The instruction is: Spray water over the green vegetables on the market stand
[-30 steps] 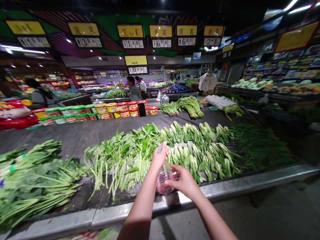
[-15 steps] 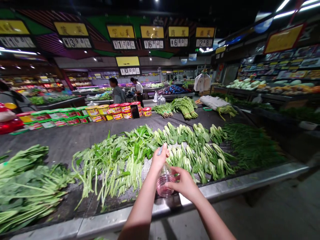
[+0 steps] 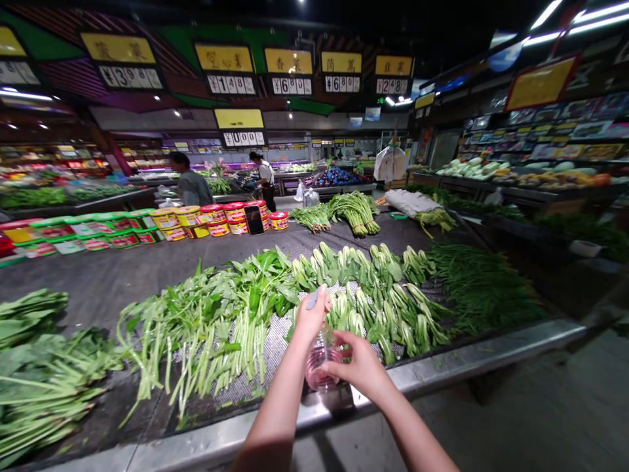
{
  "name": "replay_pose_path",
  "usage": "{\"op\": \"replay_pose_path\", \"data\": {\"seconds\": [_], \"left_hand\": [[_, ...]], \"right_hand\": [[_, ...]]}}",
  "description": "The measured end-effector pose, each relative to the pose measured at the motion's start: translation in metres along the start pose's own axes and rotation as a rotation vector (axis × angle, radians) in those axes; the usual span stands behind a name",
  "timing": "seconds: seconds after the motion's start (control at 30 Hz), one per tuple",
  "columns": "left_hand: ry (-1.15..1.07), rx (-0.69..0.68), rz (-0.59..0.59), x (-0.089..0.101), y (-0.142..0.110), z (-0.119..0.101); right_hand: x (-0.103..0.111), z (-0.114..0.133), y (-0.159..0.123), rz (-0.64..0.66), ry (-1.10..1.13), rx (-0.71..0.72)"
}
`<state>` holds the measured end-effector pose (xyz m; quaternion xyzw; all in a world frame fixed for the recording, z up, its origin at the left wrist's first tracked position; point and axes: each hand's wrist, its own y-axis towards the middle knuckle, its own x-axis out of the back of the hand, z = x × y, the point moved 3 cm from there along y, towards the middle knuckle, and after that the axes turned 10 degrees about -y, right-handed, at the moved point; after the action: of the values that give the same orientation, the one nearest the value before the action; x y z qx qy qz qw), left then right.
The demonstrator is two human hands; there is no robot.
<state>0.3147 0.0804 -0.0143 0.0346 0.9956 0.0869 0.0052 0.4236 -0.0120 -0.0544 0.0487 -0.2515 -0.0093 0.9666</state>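
Observation:
Both of my hands are on a clear, ribbed spray bottle with a pinkish lower part, upright over the stall's front edge. My left hand is wrapped round its top, where a grey piece of the head shows above the fingers. From the right side, my right hand grips the bottle's body between thumb and fingers. Just beyond the hands lie rows of small bok choy. Leafy water spinach, with long pale stems, spreads to the left of the bottle.
A metal rail edges the stall. Stacked tubs and a phone stand at the back. Thin green stalks lie right, broad-leaved greens left. Two people, one in a grey shirt, are in the background.
The view has turned slightly right, so the stall appears farther left. The person in grey has moved left in the background. Both hands keep their hold on the spray bottle.

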Motion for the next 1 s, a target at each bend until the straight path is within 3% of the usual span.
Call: {"op": "replay_pose_path", "data": {"seconds": [0.47,0.6,0.77,1.0], "left_hand": [[0.03,-0.015,0.125,-0.022,-0.009,-0.01],[0.076,-0.045,0.165,-0.027,-0.012,-0.003],[0.083,0.038,0.156,-0.027,-0.015,0.01],[0.064,0.053,0.209,-0.027,-0.02,0.01]], "right_hand": [[0.011,-0.013,-0.006,-0.017,0.012,-0.013],[0.008,-0.021,-0.008,-0.024,-0.008,-0.035],[0.004,-0.026,-0.012,0.0,0.003,-0.073],[0.002,-0.024,-0.019,0.04,0.068,-0.077]]}}
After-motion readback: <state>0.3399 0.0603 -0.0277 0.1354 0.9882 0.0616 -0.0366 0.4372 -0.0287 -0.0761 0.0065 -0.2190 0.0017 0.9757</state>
